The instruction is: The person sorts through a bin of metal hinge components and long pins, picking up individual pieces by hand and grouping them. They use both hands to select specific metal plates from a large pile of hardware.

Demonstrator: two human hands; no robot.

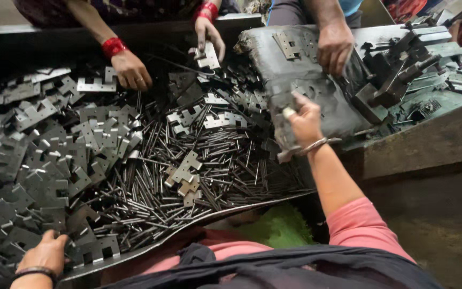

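The right hand (305,122) is closed on the edge of a dark pad (300,80), seemingly pinning it in reach above the pins (209,160). The left hand (44,256) curls over plates (38,176) at the tray (231,210) lip, gripping none that I can see. Across the heap, co-workers' hands (130,69) pick plates, one lifted.

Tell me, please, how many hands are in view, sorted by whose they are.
Wearer's own: 2 (left hand, right hand)
Co-worker hands with red bangles: 2
Co-worker hand with bare wrist: 1
Total: 5
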